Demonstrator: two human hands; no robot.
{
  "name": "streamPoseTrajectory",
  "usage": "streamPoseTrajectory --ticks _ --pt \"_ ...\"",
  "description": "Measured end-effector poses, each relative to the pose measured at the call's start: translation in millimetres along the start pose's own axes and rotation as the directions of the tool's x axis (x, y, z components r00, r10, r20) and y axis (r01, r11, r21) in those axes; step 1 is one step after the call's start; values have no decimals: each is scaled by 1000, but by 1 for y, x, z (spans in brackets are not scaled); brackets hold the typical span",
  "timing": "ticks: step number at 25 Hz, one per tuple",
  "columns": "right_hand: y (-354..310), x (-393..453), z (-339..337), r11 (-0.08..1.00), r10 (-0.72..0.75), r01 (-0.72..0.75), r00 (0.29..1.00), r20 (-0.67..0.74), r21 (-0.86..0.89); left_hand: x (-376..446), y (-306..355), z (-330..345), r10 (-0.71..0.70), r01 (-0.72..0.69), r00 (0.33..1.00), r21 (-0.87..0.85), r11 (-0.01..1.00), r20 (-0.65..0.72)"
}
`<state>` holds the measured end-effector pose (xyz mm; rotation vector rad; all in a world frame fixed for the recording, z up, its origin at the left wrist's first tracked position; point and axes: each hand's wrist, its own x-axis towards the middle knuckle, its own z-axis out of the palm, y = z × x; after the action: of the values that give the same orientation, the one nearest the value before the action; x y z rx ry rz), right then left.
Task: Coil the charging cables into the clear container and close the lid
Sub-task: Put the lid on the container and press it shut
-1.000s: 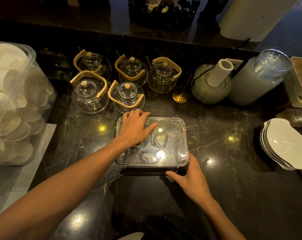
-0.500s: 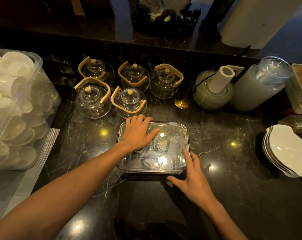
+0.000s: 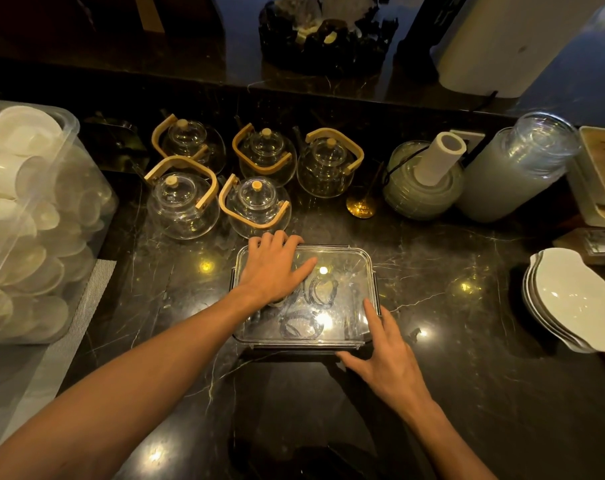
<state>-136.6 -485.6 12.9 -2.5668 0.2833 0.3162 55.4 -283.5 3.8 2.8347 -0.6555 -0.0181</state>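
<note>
The clear container (image 3: 349, 265) sits on the black marble counter with its transparent lid on top. Dark coiled cables (image 3: 314, 303) show through the lid. My left hand (image 3: 276, 268) lies flat on the lid's far-left part, fingers spread, pressing down. My right hand (image 3: 384, 355) rests at the near-right corner, index finger along the lid's right edge, thumb against the front side. Dark side clips sit at the container's edges; I cannot tell whether they are latched.
Several glass teapots (image 3: 183, 202) with wooden handles stand just behind the container. A large plastic bin of white cups (image 3: 34, 220) is at left. Glass jars (image 3: 422, 181) and stacked white dishes (image 3: 571, 299) stand at right. A gold spoon (image 3: 361, 206) lies behind.
My right hand has slid from the front edge up onto the container's near-right corner, its index finger now on the lid edge. My left hand stays on the lid.
</note>
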Motion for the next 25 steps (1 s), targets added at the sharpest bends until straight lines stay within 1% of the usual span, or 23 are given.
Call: streamPoseTrajectory --ticks 3,9,12,14,16,18,20,22,25 --pt "3 0 1 1000 -6 6 1000 -5 -14 0 0 0 1 -1 1000 5 1000 -13" --pt "0 11 -9 989 -62 59 998 -16 -139 1 1 -6 -17 17 1000 -19 1000 9" --pt "0 18 -20 998 -50 48 998 -43 -49 -14 10 -13 -39 39 999 -56 998 2" --pt "-1 25 -23 999 -35 37 997 -73 29 -39 13 -17 -71 67 996 -81 994 -53" --pt "-3 32 -21 996 -22 28 996 -83 84 -69 8 -18 -132 123 986 -88 988 -101" --pt "-7 37 -15 995 -33 40 997 -75 95 -98 -1 -14 -177 170 982 -92 981 -70" --pt "-12 40 -4 993 -55 62 996 -76 95 -116 -10 -7 -187 188 982 -109 976 16" --pt "-14 42 4 994 -48 57 995 -87 98 -120 -14 -2 -166 175 983 -141 974 74" --pt "-13 42 10 994 -21 30 996 -83 104 -111 -17 -4 -131 146 986 -152 978 103"
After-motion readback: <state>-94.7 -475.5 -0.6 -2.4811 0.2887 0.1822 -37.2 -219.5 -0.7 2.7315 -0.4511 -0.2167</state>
